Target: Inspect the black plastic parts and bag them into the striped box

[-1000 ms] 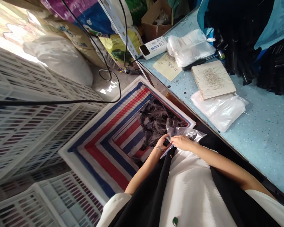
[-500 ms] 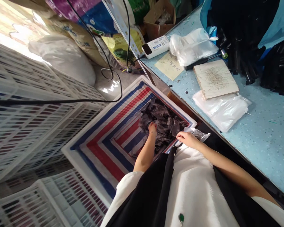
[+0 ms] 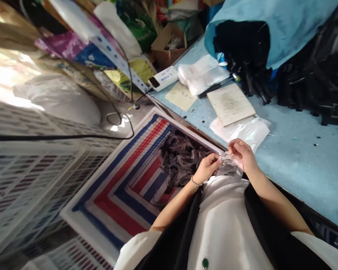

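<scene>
My left hand [image 3: 207, 168], a beaded bracelet at its wrist, pinches one side of a clear plastic bag [image 3: 227, 168] in front of my waist. The bag's other side is held by my right hand [image 3: 244, 154], its fingers curled at the top edge. The bag looks thin and crumpled; whether anything is inside, I cannot tell. Just left of my hands, a heap of dark crumpled plastic bags [image 3: 180, 157] lies in a crate lined with red, white and blue striped sheet [image 3: 112, 200].
On the blue worktable [image 3: 301, 161] are a stone-like square slab [image 3: 231, 103], stacked clear bags [image 3: 250, 131], a white box [image 3: 165, 78], a paper note [image 3: 180, 95] and bundled black parts [image 3: 307, 82]. White slatted crates [image 3: 30, 176] stand left; a black cable [image 3: 59, 137] crosses before them.
My left hand has left the dark heap and come up right to the clear bag. My right hand has moved slightly right and up with the bag. The view has shifted.
</scene>
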Demonstrator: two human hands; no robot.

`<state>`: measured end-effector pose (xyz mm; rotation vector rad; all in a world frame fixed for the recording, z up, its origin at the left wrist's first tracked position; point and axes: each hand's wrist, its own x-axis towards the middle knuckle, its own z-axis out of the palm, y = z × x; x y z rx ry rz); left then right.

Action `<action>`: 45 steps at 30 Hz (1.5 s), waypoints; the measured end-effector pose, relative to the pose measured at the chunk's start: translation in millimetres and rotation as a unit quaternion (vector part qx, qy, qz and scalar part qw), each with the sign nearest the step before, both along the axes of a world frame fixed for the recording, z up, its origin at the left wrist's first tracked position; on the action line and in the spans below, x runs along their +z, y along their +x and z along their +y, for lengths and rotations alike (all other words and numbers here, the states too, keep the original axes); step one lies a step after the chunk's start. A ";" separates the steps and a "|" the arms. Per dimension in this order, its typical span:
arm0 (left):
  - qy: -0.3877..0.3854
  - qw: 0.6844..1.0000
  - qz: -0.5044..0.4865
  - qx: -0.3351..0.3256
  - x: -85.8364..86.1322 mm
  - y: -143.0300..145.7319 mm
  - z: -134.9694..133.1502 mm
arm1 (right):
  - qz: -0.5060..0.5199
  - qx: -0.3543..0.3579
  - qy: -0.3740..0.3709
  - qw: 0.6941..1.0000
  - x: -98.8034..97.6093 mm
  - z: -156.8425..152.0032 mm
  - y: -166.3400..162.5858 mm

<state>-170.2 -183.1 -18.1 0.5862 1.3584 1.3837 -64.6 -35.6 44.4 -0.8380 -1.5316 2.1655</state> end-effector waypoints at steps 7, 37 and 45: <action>0.069 0.971 0.204 -0.102 55.1 -27.6 91.0 | -0.142 0.013 0.441 0.886 19.7 46.3 63.7; -0.089 0.583 0.766 -0.255 101.0 -62.0 177.6 | -0.251 0.146 0.609 0.738 -35.0 81.4 11.4; -0.100 0.585 0.766 -0.245 77.9 -47.4 151.0 | -0.101 -0.006 0.487 0.867 -33.4 105.7 47.5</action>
